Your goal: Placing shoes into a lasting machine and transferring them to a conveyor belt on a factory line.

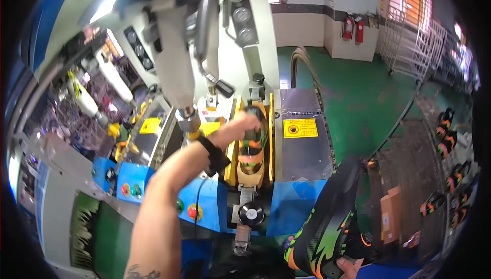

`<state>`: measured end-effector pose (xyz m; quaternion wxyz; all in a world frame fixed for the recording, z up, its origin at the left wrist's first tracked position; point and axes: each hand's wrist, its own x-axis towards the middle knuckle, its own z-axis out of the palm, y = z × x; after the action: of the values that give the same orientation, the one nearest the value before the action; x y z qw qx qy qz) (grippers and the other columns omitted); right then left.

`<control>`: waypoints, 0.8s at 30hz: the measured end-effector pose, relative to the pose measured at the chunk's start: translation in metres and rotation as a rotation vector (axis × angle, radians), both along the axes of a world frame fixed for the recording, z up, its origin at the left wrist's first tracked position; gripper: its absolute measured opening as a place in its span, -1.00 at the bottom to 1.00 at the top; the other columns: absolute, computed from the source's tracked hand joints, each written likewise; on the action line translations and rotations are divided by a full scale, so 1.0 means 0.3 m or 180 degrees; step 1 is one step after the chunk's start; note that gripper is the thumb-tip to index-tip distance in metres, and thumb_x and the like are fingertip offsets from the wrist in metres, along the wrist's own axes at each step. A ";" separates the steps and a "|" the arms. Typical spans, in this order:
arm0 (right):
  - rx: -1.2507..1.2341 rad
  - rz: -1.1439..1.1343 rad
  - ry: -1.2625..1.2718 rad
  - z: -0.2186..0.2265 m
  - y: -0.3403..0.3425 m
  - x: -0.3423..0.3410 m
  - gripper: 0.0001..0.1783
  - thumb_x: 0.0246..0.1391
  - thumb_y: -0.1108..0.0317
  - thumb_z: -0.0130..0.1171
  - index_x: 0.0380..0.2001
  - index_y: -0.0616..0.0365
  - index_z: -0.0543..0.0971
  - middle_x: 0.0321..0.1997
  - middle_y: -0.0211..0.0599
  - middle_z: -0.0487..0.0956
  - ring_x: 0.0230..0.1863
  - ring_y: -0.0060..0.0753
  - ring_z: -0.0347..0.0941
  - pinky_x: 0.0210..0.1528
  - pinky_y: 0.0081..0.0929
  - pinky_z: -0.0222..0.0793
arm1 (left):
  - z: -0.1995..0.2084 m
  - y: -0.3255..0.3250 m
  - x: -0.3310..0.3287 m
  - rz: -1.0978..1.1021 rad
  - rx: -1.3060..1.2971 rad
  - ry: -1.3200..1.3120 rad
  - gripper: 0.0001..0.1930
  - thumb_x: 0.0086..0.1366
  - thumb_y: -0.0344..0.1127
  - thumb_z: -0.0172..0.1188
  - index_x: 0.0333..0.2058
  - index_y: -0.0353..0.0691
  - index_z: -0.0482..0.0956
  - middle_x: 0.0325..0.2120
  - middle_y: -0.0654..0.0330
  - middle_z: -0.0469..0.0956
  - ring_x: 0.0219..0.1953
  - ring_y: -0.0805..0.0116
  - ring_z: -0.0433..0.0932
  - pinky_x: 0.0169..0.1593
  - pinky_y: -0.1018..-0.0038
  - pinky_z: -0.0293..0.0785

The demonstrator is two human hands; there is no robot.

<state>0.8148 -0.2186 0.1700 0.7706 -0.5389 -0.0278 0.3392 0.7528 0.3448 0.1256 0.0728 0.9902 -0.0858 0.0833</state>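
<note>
My left arm reaches forward to the machine, with a black band on its wrist. My left hand (247, 125) is closed at the far end of a black, orange and green sandal (251, 157), its fingertips partly hidden. That sandal lies lengthwise in a slot between two yellow side plates (271, 148). At the lower right my right hand (350, 268) grips another sandal (327, 228), black with green and orange shapes, held tilted close to me. Only the thumb side of that hand shows.
A white machine cylinder (176, 69) hangs just left of the slot. Red button (193, 211) sits on the blue front panel. A yellow warning label (300, 128) marks the metal cover. On the right rack (409, 176) several sandals (454, 176) stand; fire extinguishers (359, 31) hang behind.
</note>
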 end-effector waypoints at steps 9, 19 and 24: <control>-0.0484 0.0622 -0.0541 0.025 0.332 -0.018 -0.61 -0.15 0.31 0.16 -0.17 0.14 0.45 -0.24 -0.29 0.52 -0.20 -0.35 0.49 -0.04 -0.38 0.44 | 0.324 -0.796 -0.775 0.2559 -0.6261 -0.1248 -0.32 -0.26 -0.44 0.30 -0.01 -0.30 0.40 -0.24 0.17 0.53 -0.24 0.33 0.57 -0.11 0.45 0.51; -0.1999 0.2265 -0.2007 -0.049 1.431 0.206 -0.69 -0.21 0.47 0.17 -0.29 0.34 0.52 -0.36 -0.10 0.57 -0.36 -0.20 0.55 -0.28 -0.26 0.51 | 0.058 -1.554 -1.358 0.4091 -0.5921 -0.4100 -0.17 -0.17 -0.49 0.19 0.22 -0.29 0.22 0.05 -0.05 0.40 0.08 0.05 0.42 0.20 0.18 0.29; -0.2364 0.2058 -0.3476 -0.127 1.491 0.032 -0.64 -0.25 0.35 0.22 -0.41 0.49 0.53 -0.36 0.06 0.60 -0.25 -0.13 0.59 -0.25 -0.28 0.46 | 0.075 -1.849 -1.531 0.6834 -0.5143 -0.4051 -0.38 0.14 -0.27 0.17 0.21 -0.16 0.27 0.05 0.08 0.37 -0.01 0.17 0.43 -0.02 0.25 0.45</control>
<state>0.8245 0.2287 0.1319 0.2751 -0.8214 -0.4485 0.2199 0.2936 -0.2099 0.1480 0.4458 0.0701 0.7193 0.5282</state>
